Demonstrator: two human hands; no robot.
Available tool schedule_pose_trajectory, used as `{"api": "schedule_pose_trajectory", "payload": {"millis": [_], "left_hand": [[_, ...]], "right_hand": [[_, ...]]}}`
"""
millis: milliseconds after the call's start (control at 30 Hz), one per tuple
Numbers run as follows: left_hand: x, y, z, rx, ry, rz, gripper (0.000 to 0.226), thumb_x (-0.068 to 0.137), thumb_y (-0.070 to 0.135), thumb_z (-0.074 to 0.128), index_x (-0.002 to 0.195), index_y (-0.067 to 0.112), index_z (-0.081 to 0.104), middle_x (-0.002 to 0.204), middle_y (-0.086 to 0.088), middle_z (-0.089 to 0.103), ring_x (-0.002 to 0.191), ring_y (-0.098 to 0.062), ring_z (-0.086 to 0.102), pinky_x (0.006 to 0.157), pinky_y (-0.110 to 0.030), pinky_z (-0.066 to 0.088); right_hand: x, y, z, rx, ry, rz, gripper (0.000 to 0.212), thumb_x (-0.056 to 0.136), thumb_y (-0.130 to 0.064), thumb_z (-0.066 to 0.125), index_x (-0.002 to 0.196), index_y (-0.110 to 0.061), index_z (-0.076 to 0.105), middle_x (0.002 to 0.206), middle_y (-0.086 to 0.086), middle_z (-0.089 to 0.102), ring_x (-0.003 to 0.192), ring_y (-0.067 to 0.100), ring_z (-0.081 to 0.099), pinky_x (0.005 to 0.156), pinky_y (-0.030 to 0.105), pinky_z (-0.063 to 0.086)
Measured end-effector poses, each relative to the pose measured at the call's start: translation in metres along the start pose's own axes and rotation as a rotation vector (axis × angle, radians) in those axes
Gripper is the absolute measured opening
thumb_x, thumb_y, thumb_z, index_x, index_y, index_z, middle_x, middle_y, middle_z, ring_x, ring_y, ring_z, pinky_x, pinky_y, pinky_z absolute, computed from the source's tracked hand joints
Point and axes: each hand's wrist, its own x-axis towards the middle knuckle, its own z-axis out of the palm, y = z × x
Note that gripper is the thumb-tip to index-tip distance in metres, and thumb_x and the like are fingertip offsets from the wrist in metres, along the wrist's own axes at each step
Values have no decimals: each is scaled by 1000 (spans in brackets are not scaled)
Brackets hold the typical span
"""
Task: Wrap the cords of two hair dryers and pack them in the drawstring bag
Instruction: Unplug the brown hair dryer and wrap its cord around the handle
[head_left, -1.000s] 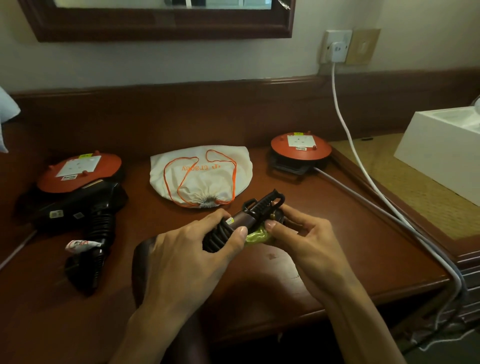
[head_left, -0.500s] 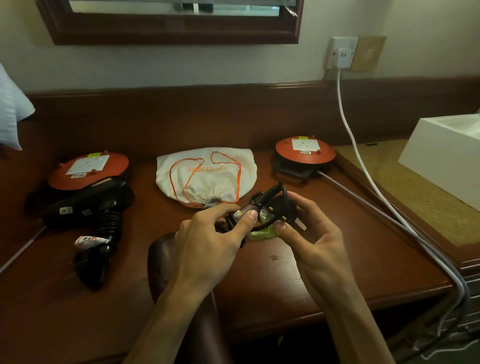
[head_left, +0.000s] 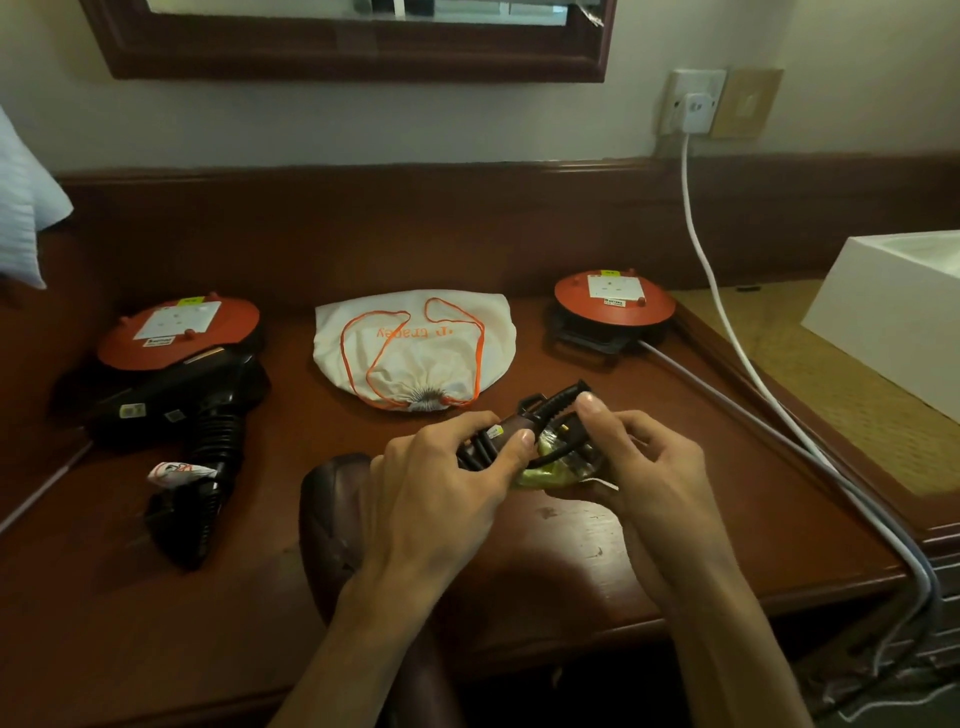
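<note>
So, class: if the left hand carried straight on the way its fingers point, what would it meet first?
The left hand points up-right across the cord it grips, so probably the right hand just beyond; depth is unclear.

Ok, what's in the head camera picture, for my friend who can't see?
Two hands, left hand and right hand, hold a hair dryer with its cord wound on it, above a wooden desk. Behind lie a white drawstring bag and, left, a second dryer.
</note>
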Motion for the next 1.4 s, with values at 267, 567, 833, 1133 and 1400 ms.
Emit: {"api": "schedule_pose_trajectory", "payload": {"millis": [267, 567, 833, 1133, 1400], "left_hand": [[-5, 3, 2, 24, 14, 20, 57, 84, 80, 51, 117, 39, 73, 100, 11, 78, 95, -19, 73, 76, -43, 60], [-7, 3, 0, 22, 83, 6, 55, 83, 78, 48, 114, 39, 72, 97, 12, 78, 93, -18, 73, 75, -44, 60], [-2, 3, -2, 27, 62, -46, 52, 85, 73, 59, 120, 37, 73, 107, 10, 78, 102, -18, 71, 81, -38, 57], [1, -2, -10, -111, 24, -59, 45, 87, 66, 63, 118, 36, 75, 98, 21, 71, 85, 1, 58, 59, -2, 37], [2, 0, -10, -181, 88, -66, 38, 88, 60, 66, 111, 33, 78, 90, 18, 71, 67, 5, 56, 56, -4, 44]], "right_hand": [[3, 0, 4, -59, 111, -8, 21, 96, -19, 63, 91, -3, 76, 83, 16, 77, 80, 30, 76, 63, 33, 62], [11, 12, 13, 540, 40, 160, 30, 98, -12, 55, 123, 5, 61, 114, 20, 70, 104, 29, 70, 84, 33, 61], [-1, 32, 15, 716, -75, 195, 19, 95, -8, 52, 111, -2, 61, 125, 25, 66, 118, 34, 67, 99, 38, 56], [0, 34, 23, 688, -113, 68, 34, 93, -6, 50, 122, -1, 67, 125, 22, 68, 120, 31, 65, 101, 36, 54], [10, 34, 19, 631, -222, -26, 38, 95, -3, 49, 130, 1, 63, 129, 22, 66, 121, 31, 63, 100, 35, 54]]}}
